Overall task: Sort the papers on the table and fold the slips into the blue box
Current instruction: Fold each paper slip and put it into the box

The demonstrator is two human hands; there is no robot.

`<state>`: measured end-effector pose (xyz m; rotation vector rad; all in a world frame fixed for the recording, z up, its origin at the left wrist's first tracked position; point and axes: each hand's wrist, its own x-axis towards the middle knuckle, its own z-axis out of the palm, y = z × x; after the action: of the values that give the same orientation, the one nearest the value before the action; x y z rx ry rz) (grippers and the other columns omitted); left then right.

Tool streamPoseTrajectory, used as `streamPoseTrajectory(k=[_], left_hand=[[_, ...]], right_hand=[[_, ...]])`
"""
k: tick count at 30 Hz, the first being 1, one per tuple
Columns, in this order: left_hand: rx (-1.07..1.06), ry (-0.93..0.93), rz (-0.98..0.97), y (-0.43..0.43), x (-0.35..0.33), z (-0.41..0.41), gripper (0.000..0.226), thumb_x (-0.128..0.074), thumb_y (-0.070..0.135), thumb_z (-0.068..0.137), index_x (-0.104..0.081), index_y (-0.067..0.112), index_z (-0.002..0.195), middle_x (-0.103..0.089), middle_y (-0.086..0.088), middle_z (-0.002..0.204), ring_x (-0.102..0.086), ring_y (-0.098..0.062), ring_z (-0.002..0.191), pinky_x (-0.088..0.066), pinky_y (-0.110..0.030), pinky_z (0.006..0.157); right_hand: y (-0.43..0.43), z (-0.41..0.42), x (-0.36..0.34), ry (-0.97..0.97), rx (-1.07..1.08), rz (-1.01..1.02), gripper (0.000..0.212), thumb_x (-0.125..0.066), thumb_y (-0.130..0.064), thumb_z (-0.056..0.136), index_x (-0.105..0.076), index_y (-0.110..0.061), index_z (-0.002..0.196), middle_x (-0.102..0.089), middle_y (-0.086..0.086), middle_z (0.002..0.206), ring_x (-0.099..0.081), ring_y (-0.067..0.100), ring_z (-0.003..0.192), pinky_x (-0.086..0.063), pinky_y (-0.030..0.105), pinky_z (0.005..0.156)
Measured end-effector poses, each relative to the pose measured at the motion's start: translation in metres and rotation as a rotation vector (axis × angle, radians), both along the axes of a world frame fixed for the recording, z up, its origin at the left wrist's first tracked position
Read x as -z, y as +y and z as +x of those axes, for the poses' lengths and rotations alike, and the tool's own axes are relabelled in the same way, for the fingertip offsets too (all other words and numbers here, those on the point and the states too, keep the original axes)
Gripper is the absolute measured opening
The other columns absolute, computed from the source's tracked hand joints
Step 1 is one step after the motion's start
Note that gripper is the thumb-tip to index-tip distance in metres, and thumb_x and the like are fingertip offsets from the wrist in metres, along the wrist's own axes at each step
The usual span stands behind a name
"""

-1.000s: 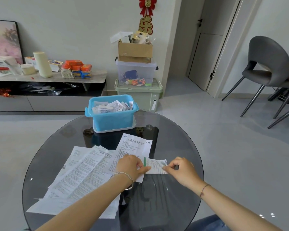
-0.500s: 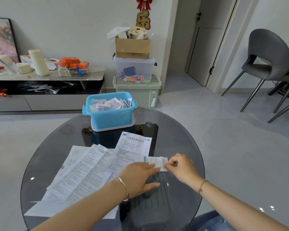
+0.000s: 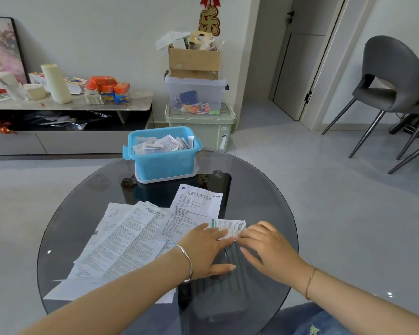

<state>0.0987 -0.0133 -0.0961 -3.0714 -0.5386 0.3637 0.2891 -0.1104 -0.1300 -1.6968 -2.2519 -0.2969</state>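
Observation:
A small printed slip (image 3: pixel 230 226) with a green edge lies flat on the round glass table (image 3: pixel 264 194). My left hand (image 3: pixel 207 247) rests flat with its fingertips pressing the slip's near left part. My right hand (image 3: pixel 264 245) lies flat with its fingers spread, its fingertips at the slip's near right edge. Left of the slip, several large printed sheets (image 3: pixel 121 238) fan out across the table, with one leaflet (image 3: pixel 196 206) on top at the right. The blue box (image 3: pixel 163 157) stands at the table's far side, filled with several folded slips.
The blue box stands on a clear lid (image 3: pixel 194 174). Beyond the table are a stack of storage boxes (image 3: pixel 198 97), a low cabinet (image 3: pixel 58 131) with clutter, and a grey chair (image 3: pixel 392 76) at the right. My knee (image 3: pixel 310 322) shows below the table's near edge.
Both hands went from pinching the slip's ends to lying flat on it. My left hand spread open over its near left part, and my right hand's fingers opened out.

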Motion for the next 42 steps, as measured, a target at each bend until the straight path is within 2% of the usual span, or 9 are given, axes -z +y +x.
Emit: streamPoseTrajectory(k=[6, 10, 17, 22, 25, 29, 37, 40, 42], left_hand=[[0.006, 0.020, -0.007, 0.010, -0.007, -0.014, 0.071, -0.022, 0.064, 0.094, -0.030, 0.019, 0.148, -0.026, -0.001, 0.157, -0.029, -0.020, 0.141, -0.013, -0.038, 0.119], [0.003, 0.009, -0.023, 0.011, -0.005, -0.022, 0.069, -0.023, 0.062, 0.095, -0.029, 0.019, 0.149, -0.023, 0.002, 0.158, -0.026, -0.018, 0.143, -0.013, -0.036, 0.119], [-0.023, -0.046, -0.074, 0.011, -0.003, -0.026, 0.064, -0.023, 0.058, 0.097, -0.027, 0.022, 0.150, -0.021, 0.005, 0.158, -0.025, -0.014, 0.142, -0.010, -0.032, 0.118], [-0.026, -0.067, -0.081, 0.009, -0.003, -0.029, 0.062, -0.024, 0.055, 0.099, -0.028, 0.020, 0.149, -0.023, 0.003, 0.158, -0.026, -0.016, 0.142, -0.011, -0.032, 0.118], [-0.031, -0.076, -0.085, 0.008, -0.003, -0.030, 0.067, -0.018, 0.059, 0.096, -0.029, 0.020, 0.149, -0.024, 0.002, 0.157, -0.028, -0.016, 0.141, -0.014, -0.032, 0.117], [-0.047, -0.106, -0.115, 0.007, -0.001, -0.031, 0.069, -0.019, 0.060, 0.093, -0.029, 0.021, 0.149, -0.029, 0.002, 0.155, -0.032, -0.017, 0.139, -0.019, -0.030, 0.115], [-0.050, -0.078, -0.105, 0.011, -0.001, -0.035, 0.059, -0.024, 0.052, 0.100, -0.028, 0.021, 0.150, -0.024, 0.004, 0.157, -0.026, -0.015, 0.142, -0.014, -0.029, 0.117], [-0.068, -0.077, -0.116, 0.012, 0.000, -0.037, 0.058, -0.025, 0.052, 0.100, -0.029, 0.022, 0.149, -0.028, 0.003, 0.156, -0.031, -0.017, 0.140, -0.022, -0.031, 0.116], [-0.090, -0.091, -0.125, 0.014, 0.001, -0.036, 0.057, -0.026, 0.052, 0.099, -0.034, 0.021, 0.146, -0.040, 0.001, 0.149, -0.041, -0.018, 0.132, -0.032, -0.033, 0.111]], right_hand=[[-0.003, 0.004, -0.002, -0.031, -0.007, 0.042, 0.028, -0.048, -0.030, 0.090, -0.073, -0.020, 0.093, -0.068, -0.011, 0.097, -0.058, 0.009, 0.087, -0.038, 0.024, 0.092], [-0.005, 0.004, -0.005, -0.010, 0.037, 0.049, 0.033, -0.044, -0.033, 0.089, -0.076, -0.026, 0.087, -0.071, -0.016, 0.097, -0.062, 0.006, 0.092, -0.047, 0.027, 0.093], [-0.012, 0.012, -0.005, -0.005, 0.119, 0.020, 0.039, -0.039, -0.037, 0.091, -0.077, -0.031, 0.092, -0.070, -0.017, 0.106, -0.064, 0.007, 0.107, -0.039, 0.030, 0.100], [-0.011, 0.013, -0.012, 0.022, 0.129, 0.065, 0.034, -0.043, -0.037, 0.090, -0.076, -0.030, 0.091, -0.070, -0.015, 0.107, -0.064, 0.010, 0.105, -0.043, 0.026, 0.099], [-0.003, 0.000, -0.014, 0.015, 0.074, 0.031, 0.035, -0.043, -0.040, 0.093, -0.071, -0.025, 0.106, -0.068, -0.011, 0.113, -0.061, 0.009, 0.106, -0.045, 0.025, 0.098], [0.006, -0.018, -0.003, -0.070, -0.051, -0.067, 0.056, -0.019, -0.049, 0.101, -0.064, -0.023, 0.122, -0.064, -0.008, 0.124, -0.060, 0.010, 0.113, -0.045, 0.031, 0.100], [-0.003, 0.009, -0.004, -0.073, -0.036, 0.056, 0.062, -0.014, -0.046, 0.102, -0.074, -0.028, 0.103, -0.069, -0.013, 0.112, -0.064, 0.001, 0.101, -0.046, 0.026, 0.096], [0.000, 0.011, -0.007, -0.037, -0.015, 0.077, 0.061, -0.020, -0.050, 0.101, -0.075, -0.028, 0.088, -0.072, -0.014, 0.097, -0.067, 0.003, 0.086, -0.053, 0.022, 0.084], [0.007, 0.009, -0.011, -0.030, 0.005, 0.041, 0.048, -0.033, -0.053, 0.095, -0.071, -0.025, 0.086, -0.071, -0.013, 0.088, -0.065, 0.008, 0.077, -0.055, 0.023, 0.071]])
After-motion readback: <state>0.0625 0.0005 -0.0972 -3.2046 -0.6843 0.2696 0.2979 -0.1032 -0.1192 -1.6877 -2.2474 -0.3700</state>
